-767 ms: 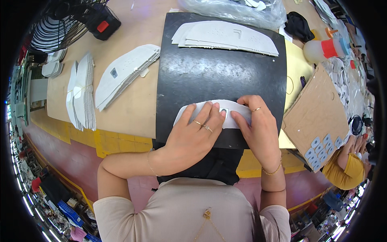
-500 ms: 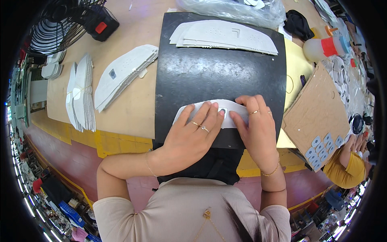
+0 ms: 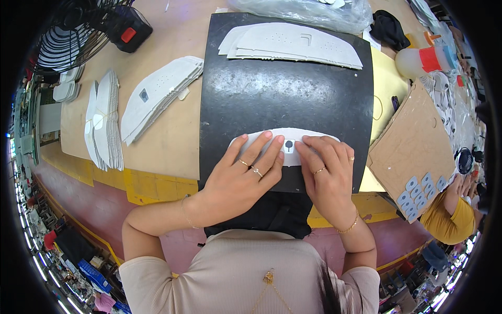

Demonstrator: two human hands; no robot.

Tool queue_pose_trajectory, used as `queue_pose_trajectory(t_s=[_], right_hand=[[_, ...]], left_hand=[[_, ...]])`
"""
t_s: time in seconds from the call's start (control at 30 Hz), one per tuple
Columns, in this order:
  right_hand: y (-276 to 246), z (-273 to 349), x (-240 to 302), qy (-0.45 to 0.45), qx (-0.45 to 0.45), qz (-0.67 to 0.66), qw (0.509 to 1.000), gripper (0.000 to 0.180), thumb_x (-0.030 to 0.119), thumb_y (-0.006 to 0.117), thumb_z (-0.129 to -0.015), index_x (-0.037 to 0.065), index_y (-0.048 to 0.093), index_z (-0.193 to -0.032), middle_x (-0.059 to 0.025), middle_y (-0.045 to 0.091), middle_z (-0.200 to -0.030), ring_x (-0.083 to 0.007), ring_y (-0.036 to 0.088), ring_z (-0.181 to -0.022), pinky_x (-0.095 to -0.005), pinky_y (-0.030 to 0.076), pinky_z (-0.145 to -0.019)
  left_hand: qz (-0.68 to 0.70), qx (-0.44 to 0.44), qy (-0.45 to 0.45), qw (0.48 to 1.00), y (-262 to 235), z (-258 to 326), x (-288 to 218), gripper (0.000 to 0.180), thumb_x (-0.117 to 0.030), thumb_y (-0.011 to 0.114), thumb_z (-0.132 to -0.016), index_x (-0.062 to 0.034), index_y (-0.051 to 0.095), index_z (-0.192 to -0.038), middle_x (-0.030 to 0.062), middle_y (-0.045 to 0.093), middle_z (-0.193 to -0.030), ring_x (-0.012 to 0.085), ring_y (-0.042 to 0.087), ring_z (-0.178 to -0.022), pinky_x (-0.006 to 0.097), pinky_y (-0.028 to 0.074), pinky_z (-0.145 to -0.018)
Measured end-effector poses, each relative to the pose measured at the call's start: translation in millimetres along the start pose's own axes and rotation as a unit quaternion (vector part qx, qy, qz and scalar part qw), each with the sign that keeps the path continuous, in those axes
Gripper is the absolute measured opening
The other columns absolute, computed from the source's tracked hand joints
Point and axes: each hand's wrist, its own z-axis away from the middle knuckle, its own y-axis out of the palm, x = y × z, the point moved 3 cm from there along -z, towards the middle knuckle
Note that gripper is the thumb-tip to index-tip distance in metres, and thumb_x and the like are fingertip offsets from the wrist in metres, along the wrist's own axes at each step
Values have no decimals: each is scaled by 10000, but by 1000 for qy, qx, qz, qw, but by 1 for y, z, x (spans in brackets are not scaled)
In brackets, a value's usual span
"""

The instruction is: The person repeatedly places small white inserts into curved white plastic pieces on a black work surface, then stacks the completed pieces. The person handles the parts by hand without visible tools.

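A curved white shoe-part-like piece point(image 3: 293, 133) lies flat near the front of a black mat point(image 3: 251, 99). At its middle is a small pale patch point(image 3: 289, 149) with a dark rounded mark. My left hand point(image 3: 238, 175) rests on the piece's left half, fingers spread and fingertips beside the patch. From the other side my right hand point(image 3: 332, 180) presses bent fingers on the piece, the index fingertip at the patch's right edge; its thumb is partly hidden. Both hands press rather than grip. Similar white pieces point(image 3: 293, 44) overlap at the mat's far end.
Left of the mat lie a stack of white pieces point(image 3: 157, 99) and banded bundles point(image 3: 107, 125), with a black wire fan point(image 3: 68, 39) behind. To the right are a brown board point(image 3: 405, 152) bearing several patches point(image 3: 413, 199), and a bottle point(image 3: 413, 64). A person in a yellow sleeve point(image 3: 449, 220) sits beyond.
My right hand has moved in left, its fingers coming down onto the piece beside the patch. My left fingers have drawn back slightly, so the patch shows fully.
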Motion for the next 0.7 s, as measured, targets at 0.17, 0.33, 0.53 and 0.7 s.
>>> queue_pose_trajectory(t_s=[0.17, 0.33, 0.53, 0.7], right_hand=[[-2, 8, 12, -13, 49, 92, 994, 389, 98, 645, -867, 34, 703, -1246, -88, 658, -1284, -255, 614, -1196, -407, 441, -983], [-4, 14, 17, -14, 90, 101, 991, 440, 109, 600, -878, 6, 672, -1300, -150, 612, -1383, -307, 583, -1284, -451, 462, -1063], [-5, 20, 12, -23, 95, 39, 994, 458, 104, 595, -868, 34, 675, -1313, -202, 568, -1439, -371, 552, -1331, -490, 472, -1090], [-6, 15, 12, -16, 84, 36, 996, 480, 95, 609, -855, 65, 674, -1329, -179, 578, -1404, -353, 572, -1280, -474, 486, -1042]], left_hand=[[-40, 42, 4, 998, -5, -11, -10, 280, -151, 643, -878, -33, 674, -1131, 169, 567, -1452, 347, 516, -1380, 493, 447, -1106], [0, 20, -12, 1000, 2, -3, -6, 354, -136, 672, -846, -43, 655, -1187, 167, 535, -1493, 359, 487, -1406, 499, 425, -1129], [76, 12, -17, 997, 3, 4, 4, 451, -143, 706, -812, -45, 620, -1244, 169, 501, -1521, 361, 468, -1412, 492, 407, -1141], [13, -5, 19, 1000, 0, -11, 2, 303, -164, 668, -853, -30, 641, -1123, 206, 585, -1394, 362, 552, -1313, 453, 458, -1087]])
